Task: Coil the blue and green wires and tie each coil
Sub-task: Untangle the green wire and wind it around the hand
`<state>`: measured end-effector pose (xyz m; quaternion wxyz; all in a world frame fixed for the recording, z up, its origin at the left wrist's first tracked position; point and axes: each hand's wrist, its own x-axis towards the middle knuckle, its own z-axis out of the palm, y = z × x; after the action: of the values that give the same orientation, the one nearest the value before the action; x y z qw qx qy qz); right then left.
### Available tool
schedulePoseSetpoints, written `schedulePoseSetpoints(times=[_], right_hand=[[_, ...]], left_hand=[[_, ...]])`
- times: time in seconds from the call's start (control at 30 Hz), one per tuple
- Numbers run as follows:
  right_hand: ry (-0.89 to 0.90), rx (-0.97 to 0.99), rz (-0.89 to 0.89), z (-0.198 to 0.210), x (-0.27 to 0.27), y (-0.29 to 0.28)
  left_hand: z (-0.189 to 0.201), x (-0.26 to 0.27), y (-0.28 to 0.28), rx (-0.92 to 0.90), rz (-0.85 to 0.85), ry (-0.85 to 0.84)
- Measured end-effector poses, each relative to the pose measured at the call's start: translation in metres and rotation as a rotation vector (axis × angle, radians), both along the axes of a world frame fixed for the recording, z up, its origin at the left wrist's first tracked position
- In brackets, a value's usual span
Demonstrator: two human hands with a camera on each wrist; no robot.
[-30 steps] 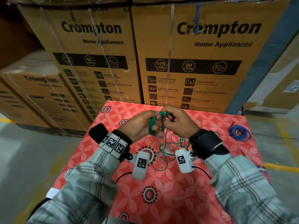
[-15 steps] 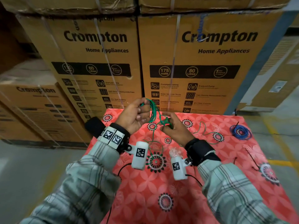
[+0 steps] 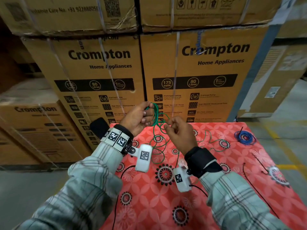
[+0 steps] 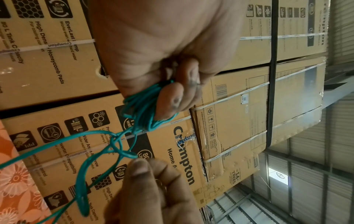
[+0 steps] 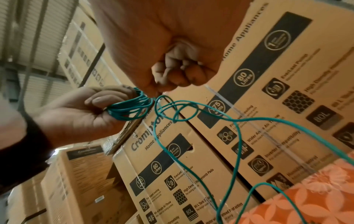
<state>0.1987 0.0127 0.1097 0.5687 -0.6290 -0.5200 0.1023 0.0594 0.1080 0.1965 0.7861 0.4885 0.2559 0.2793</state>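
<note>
Left hand grips green coil; right hand pinches the strand just right of it. Loose wire hangs down to cloth, nearer right hand.

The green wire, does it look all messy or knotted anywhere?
Yes. The left hand grips a neat bundle of green wire, but just below it the loose part crosses itself in a tangle of loops near the right hand. The rest trails untidily over the red cloth.
</note>
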Motion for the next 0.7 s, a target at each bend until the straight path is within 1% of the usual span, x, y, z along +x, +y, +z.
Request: schedulePoseSetpoints(times=[0.1, 0.2, 0.27, 0.37, 0.5, 0.57, 0.7], right_hand=[[-0.09, -0.031, 0.064, 0.009, -0.01, 0.003], [-0.267, -0.133, 0.034, 0.012, -0.008, 0.014], [-0.347, -0.14, 0.006, 0.009, -0.004, 0.022], [-0.347, -0.148, -0.025, -0.002, 0.011, 0.027], [-0.4, -0.299, -0.043, -0.033, 0.042, 0.023], [-0.367, -0.369, -0.051, -0.044, 0.053, 0.02], [-0.34, -0.466, -0.039, -0.051, 0.069, 0.016]], left_hand=[[0.004, 0.001, -0.003, -0.006, -0.014, -0.013], [0.01, 0.003, -0.007, -0.034, -0.041, -0.038], [0.015, 0.004, -0.009, -0.043, -0.051, -0.059], [0.021, 0.001, -0.002, -0.022, 0.002, -0.109], [0.028, -0.001, 0.016, 0.006, 0.1, -0.17], [0.027, 0.007, 0.016, 0.008, 0.133, -0.162], [0.02, 0.037, 0.0, -0.009, 0.129, -0.156]])
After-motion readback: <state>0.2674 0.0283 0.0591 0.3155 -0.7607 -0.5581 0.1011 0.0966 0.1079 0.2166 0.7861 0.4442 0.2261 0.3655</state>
